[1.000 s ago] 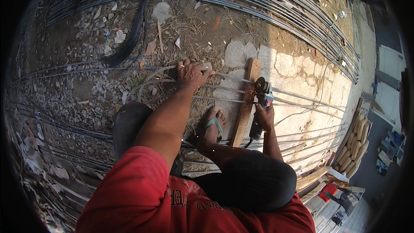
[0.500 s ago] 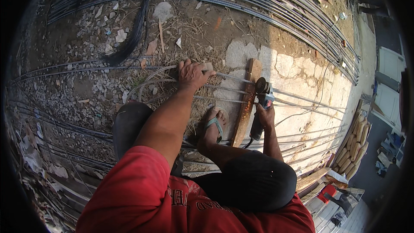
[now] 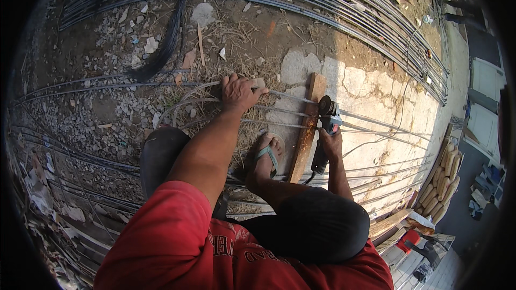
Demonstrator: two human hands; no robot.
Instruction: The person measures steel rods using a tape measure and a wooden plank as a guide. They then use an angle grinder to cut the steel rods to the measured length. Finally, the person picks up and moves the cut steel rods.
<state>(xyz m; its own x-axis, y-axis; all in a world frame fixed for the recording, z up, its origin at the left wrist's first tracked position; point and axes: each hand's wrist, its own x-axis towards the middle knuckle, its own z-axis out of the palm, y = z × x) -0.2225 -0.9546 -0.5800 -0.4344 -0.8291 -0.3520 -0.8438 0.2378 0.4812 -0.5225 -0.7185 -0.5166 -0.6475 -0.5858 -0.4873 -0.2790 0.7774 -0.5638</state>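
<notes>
My right hand (image 3: 331, 143) is wrapped round an angle grinder (image 3: 321, 157), its dark round disc (image 3: 325, 106) at the right edge of a rust-stained wooden plank (image 3: 305, 147). Thin steel rebars (image 3: 290, 111) lie across that plank, and the disc is at or just above one of them; contact I cannot tell. To the left, my left hand (image 3: 238, 93) is closed over the uppermost of these rods, pressing down. A small pale block (image 3: 259, 83) shows beside its fingers; whether the hand holds the block too is hidden. My sandalled foot (image 3: 267, 156) stands left of the plank.
Long rebar bundles (image 3: 301, 12) run along the far side, with a hank of black wire (image 3: 166, 48) over them. Rubble (image 3: 126, 104) covers the left ground. A thin cable (image 3: 402, 102) crosses the sunlit concrete. Stacked sacks (image 3: 442, 180) lie at right; a person's legs (image 3: 463, 13) show far right.
My hands, the grinder and the rods look almost unmoved. At the far upper right, the other person's legs have shifted slightly.
</notes>
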